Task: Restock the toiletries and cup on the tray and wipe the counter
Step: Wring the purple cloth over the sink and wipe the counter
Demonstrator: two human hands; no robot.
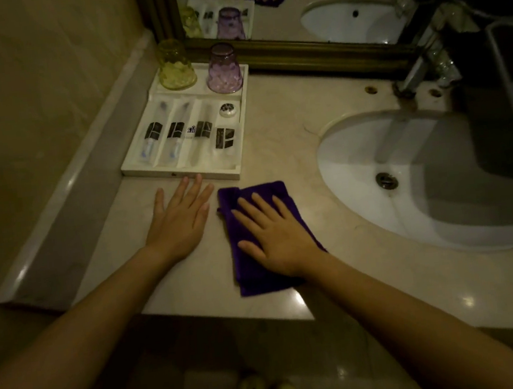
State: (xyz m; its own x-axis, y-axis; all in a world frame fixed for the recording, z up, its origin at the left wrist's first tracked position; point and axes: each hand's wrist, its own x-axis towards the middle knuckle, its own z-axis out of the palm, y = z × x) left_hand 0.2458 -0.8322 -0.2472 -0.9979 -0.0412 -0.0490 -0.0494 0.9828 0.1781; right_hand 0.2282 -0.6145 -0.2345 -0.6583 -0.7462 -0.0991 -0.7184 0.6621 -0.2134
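Observation:
A white tray (180, 173) sits on the marble counter (276, 122) by the mirror. At its back stand a yellow cup (174, 66) and a purple cup (223, 69), both upside down. Several wrapped toiletries (176, 133) lie in its slots, with a small round cap (228, 109) at the right. My left hand (179, 221) rests flat on the counter, fingertips touching the tray's front edge. My right hand (272, 237) lies flat with spread fingers on a folded purple cloth (240, 202) just right of the left hand.
A white sink (359, 190) with a drain is set into the counter at the right, a chrome tap (417, 76) behind it. A framed mirror (297, 50) runs along the back. A raised ledge (68, 195) borders the left. The counter's front edge is near my forearms.

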